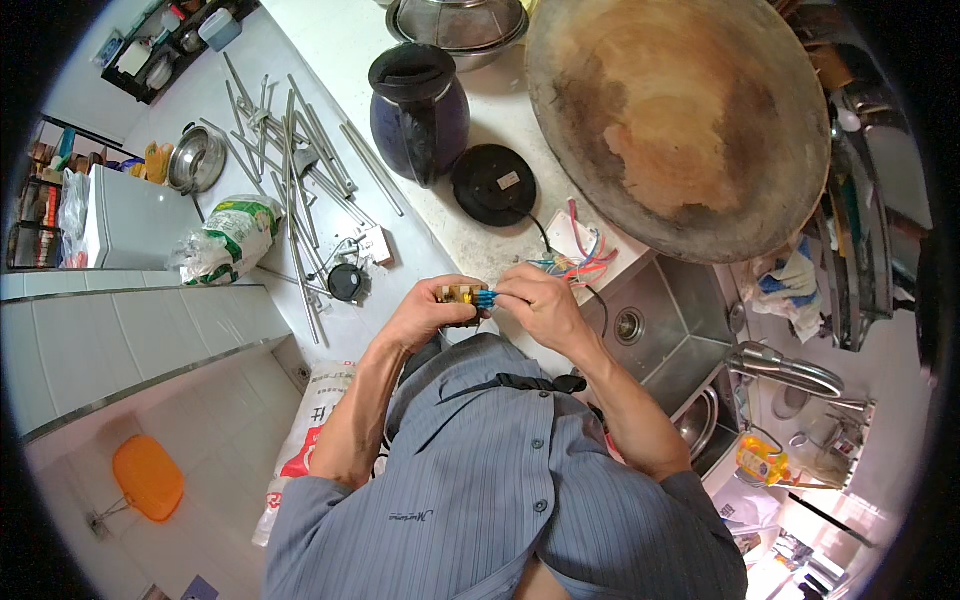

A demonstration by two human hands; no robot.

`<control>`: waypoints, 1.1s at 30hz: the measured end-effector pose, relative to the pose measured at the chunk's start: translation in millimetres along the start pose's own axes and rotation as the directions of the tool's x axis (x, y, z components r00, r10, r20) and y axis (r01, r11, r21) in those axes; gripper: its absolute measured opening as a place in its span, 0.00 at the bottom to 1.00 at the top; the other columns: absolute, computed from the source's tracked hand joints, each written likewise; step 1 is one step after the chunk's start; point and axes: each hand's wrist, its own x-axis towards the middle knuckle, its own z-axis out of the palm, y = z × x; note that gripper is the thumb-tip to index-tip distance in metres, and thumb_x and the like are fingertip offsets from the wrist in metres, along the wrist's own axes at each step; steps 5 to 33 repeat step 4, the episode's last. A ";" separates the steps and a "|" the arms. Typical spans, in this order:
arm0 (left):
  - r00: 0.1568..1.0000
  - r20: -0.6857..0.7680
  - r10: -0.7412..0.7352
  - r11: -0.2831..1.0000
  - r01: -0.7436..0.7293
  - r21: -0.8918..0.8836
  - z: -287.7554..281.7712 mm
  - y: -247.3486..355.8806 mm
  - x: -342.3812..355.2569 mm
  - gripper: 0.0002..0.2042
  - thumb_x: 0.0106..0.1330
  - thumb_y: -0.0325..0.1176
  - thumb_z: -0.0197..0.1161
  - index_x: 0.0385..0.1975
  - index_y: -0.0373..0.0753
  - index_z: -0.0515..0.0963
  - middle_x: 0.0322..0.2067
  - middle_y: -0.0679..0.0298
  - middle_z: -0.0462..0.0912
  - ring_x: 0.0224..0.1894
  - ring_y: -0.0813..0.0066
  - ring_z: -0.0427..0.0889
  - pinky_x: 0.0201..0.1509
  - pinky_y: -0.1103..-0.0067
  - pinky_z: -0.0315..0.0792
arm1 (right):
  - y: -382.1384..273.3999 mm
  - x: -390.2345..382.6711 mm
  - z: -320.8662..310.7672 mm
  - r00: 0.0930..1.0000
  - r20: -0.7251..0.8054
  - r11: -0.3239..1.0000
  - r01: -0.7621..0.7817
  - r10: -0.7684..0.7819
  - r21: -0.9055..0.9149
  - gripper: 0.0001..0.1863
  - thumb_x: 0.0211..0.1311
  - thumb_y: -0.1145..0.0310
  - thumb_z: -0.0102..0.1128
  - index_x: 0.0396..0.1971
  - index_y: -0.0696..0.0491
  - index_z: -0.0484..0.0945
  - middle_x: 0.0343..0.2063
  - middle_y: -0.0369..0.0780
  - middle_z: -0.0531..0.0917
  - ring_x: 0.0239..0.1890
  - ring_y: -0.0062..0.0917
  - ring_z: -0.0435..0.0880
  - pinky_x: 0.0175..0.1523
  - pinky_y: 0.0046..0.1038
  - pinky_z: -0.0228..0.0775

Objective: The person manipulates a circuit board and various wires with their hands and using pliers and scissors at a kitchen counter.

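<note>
My left hand (416, 316) is closed around a small circuit board (455, 295) with brown and yellow parts, held in front of my waist. At the board's right edge are several blue wire connectors (485, 298). My right hand (551, 308) pinches at these connectors, its fingertips close to the board; whether they are fully seated I cannot tell. Just beyond my right hand, loose red, blue and green wires (585, 264) lie at the counter's corner. A round black kettle base (495, 185) lies on the counter, with a black cord running from it toward the wires.
A dark kettle (416, 125) and metal strainer (460, 25) stand on the white counter (330, 30). A big round wooden board (680, 120) covers its right side. The steel sink (655, 345) is at right. Metal tubes (300, 150) and a green-white sack (235, 235) lie on the floor.
</note>
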 end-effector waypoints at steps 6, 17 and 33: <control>0.999 -0.045 0.015 0.999 -0.013 0.043 5.6 -1.9 -2.9 0.17 0.63 0.24 0.66 0.53 0.32 0.79 0.39 0.58 0.87 0.41 0.73 0.87 0.48 0.80 0.80 | -10.0 4.8 -6.0 0.994 0.084 0.994 -0.055 0.064 -0.099 0.07 0.58 0.73 0.64 0.34 0.59 0.84 0.38 0.44 0.84 0.41 0.37 0.84 0.44 0.33 0.76; 0.999 -0.045 0.015 0.999 -0.013 0.043 5.6 -1.9 -2.9 0.17 0.63 0.24 0.66 0.53 0.32 0.79 0.39 0.58 0.87 0.41 0.73 0.87 0.48 0.80 0.80 | -10.0 4.8 -6.0 0.994 0.084 0.994 -0.055 0.064 -0.099 0.07 0.58 0.73 0.64 0.34 0.59 0.84 0.38 0.44 0.84 0.41 0.37 0.84 0.44 0.33 0.76; 0.999 -0.045 0.015 0.999 -0.013 0.043 5.6 -1.9 -2.9 0.17 0.63 0.24 0.66 0.53 0.32 0.79 0.39 0.58 0.87 0.41 0.73 0.87 0.48 0.80 0.80 | -10.0 4.8 -6.0 0.994 0.084 0.994 -0.055 0.064 -0.099 0.07 0.58 0.73 0.64 0.34 0.59 0.84 0.38 0.44 0.84 0.41 0.37 0.84 0.44 0.33 0.76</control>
